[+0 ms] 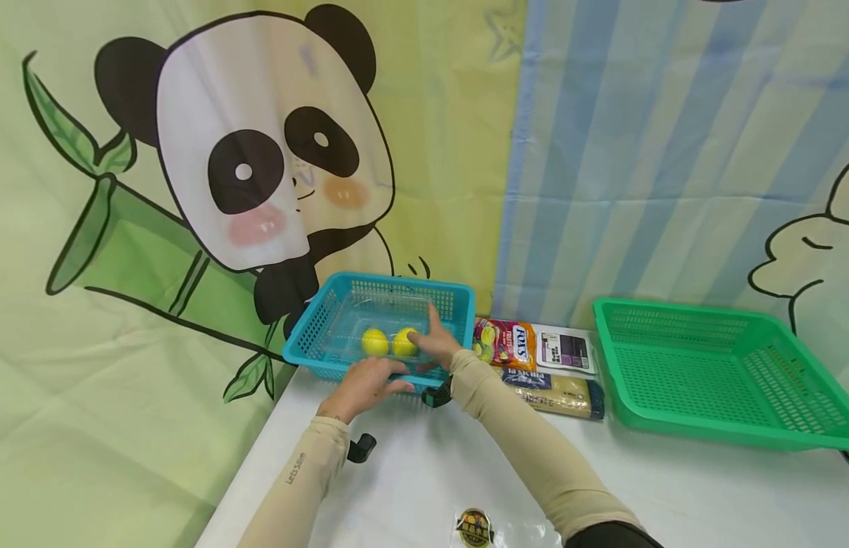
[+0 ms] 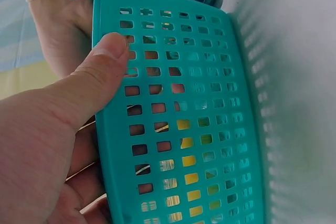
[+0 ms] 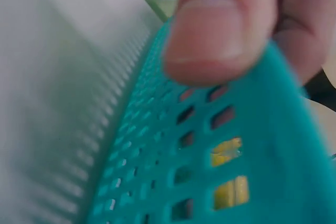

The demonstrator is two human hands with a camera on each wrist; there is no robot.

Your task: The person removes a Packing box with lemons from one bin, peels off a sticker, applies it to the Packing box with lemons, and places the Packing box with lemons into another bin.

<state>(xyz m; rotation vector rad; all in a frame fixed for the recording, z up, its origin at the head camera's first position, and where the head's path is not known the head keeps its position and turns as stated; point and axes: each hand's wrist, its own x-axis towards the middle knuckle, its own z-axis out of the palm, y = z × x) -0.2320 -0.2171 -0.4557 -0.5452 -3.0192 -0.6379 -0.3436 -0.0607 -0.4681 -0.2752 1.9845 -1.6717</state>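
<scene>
Two yellow lemon-like balls (image 1: pixel 374 342) sit side by side in a blue plastic basket (image 1: pixel 308 335), with clear plastic (image 1: pixel 359 308) around and behind them. My left hand (image 1: pixel 368 384) grips the basket's near rim. In the left wrist view its thumb (image 2: pixel 100 69) presses the outer wall while the other fingers go over the inside. Reaching over that same rim, my right hand (image 1: pixel 434 341) has its index finger extended and its thumb at the right ball. In the right wrist view the left thumb (image 3: pixel 207 35) shows close up against the basket wall.
Right of the basket lie a Fox's candy bag (image 1: pixel 513 344), a white-and-dark packet (image 1: pixel 564 351) and a pasta pack (image 1: pixel 558 397). Farther right stands a green basket (image 1: pixel 678 415). A clear bag with a round label (image 1: pixel 475 527) lies at the table's front. A printed curtain (image 1: pixel 452 152) hangs behind.
</scene>
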